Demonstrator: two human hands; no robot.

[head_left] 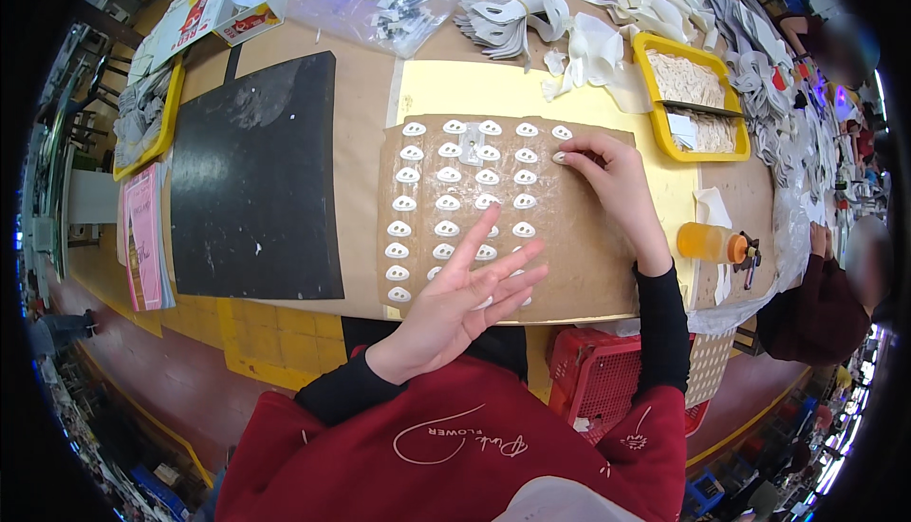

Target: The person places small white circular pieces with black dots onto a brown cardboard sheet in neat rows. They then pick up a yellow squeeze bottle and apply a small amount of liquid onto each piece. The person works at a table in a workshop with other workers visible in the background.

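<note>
A brown board (590,256) lies in front of me, with small white rounded pieces, each with two dark marks, set out on it in columns. One such piece (526,129) sits near the top of a column, beside the newest-looking short column on the right. My right hand (615,185) pinches another small white piece (559,158) between thumb and fingertips, at the board's surface just below the top piece (562,132) of that column. My left hand (451,308) is held over the lower middle columns, fingers spread and holding nothing; it hides some pieces there.
A black mat (256,190) lies to the left, beside pink booklets (142,237). At right are a yellow tray (655,123) of pale pieces and an orange-capped bottle (707,242). Grey and white cutouts (512,19) pile up behind. A co-worker (821,304) sits far right.
</note>
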